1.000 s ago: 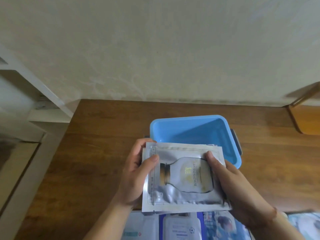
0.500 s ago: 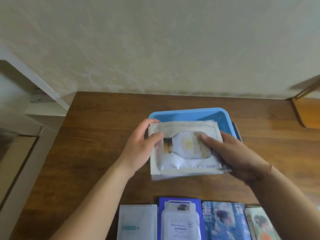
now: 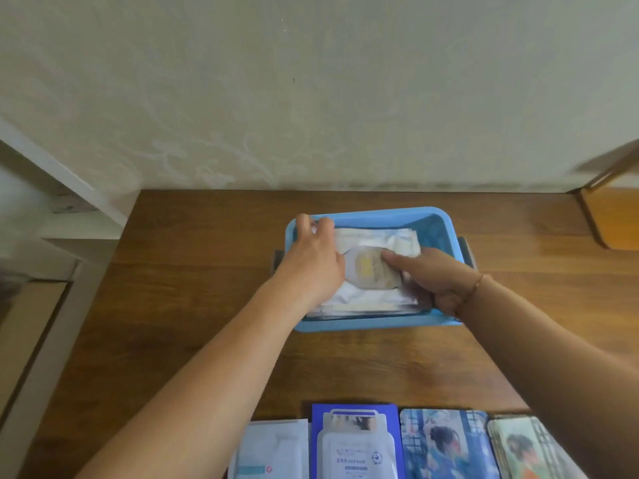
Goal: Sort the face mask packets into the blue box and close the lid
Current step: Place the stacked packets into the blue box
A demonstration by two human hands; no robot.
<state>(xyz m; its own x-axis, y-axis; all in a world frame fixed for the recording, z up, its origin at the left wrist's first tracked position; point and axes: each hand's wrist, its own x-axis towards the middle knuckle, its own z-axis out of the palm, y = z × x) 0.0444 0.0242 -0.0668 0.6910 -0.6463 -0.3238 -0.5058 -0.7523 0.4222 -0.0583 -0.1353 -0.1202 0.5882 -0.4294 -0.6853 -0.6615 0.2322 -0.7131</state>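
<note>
Silver packets [image 3: 373, 271] inside blue box [image 3: 373, 321]

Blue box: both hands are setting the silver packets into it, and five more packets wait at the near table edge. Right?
Not quite. The head view shows four packets waiting, not five. Otherwise correct: the left hand and right hand are setting the silver packets into the blue box.

A light blue box [image 3: 373, 322] is shown on a brown wood-grain table [image 3: 193, 271]. A silvery-white packet [image 3: 373, 267] with a pale jar motif and yellow label is seen inside. Along the near edge, a white packet [image 3: 273, 451], a dark blue packet [image 3: 356, 444] and two illustrated packets [image 3: 446, 444] are shown. The wall [image 3: 311, 98] is patterned in cream floral relief.
</note>
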